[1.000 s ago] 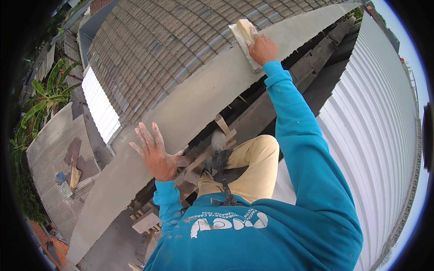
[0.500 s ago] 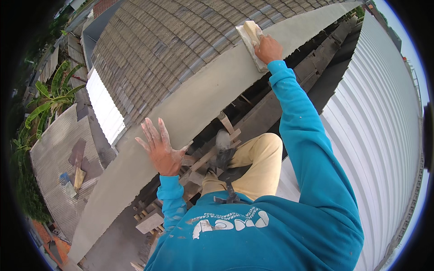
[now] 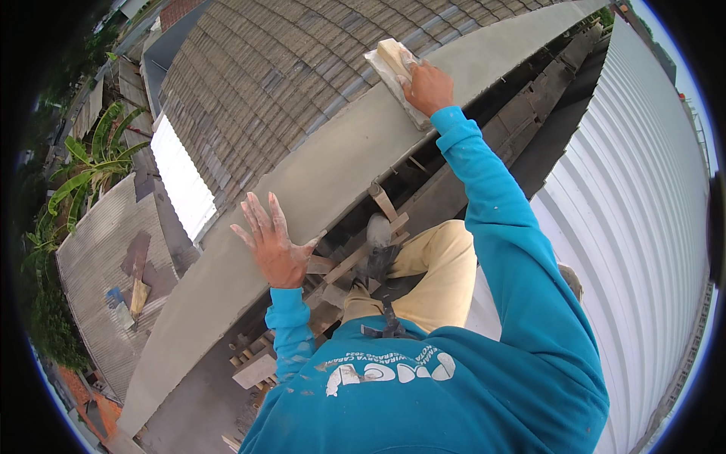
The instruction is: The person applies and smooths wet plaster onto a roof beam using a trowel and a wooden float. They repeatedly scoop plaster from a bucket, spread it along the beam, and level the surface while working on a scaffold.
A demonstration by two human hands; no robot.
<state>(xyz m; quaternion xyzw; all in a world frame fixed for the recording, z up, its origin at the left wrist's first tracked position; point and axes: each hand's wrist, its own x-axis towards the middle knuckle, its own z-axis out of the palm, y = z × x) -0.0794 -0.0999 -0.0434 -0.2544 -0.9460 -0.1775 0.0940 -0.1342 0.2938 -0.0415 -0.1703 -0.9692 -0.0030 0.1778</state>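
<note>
My right hand (image 3: 428,85) is closed round the block handle of a pale plastering float (image 3: 396,79). The float lies across a smooth grey plastered wall top (image 3: 333,172), reaching toward the roof-tile side. Grey smears coat the fingers of both hands. My left hand (image 3: 277,242) is spread, palm down and fingers apart, over the same plastered band nearer to me, and holds nothing. Whether its palm rests on the plaster I cannot tell. Part of the float's grip is hidden under my right fingers.
Brown roof tiles (image 3: 265,83) slope along the band's far side. On the right lies ribbed white metal roofing (image 3: 628,197). Below me, a dark gap holds wooden scaffold pieces (image 3: 352,261) where my foot (image 3: 378,229) stands. A lower corrugated roof (image 3: 98,257) and banana leaves (image 3: 94,163) are at left.
My right hand has slid the float a little leftward along the plastered band. My left hand stays spread in nearly the same place. The view has shifted slightly.
</note>
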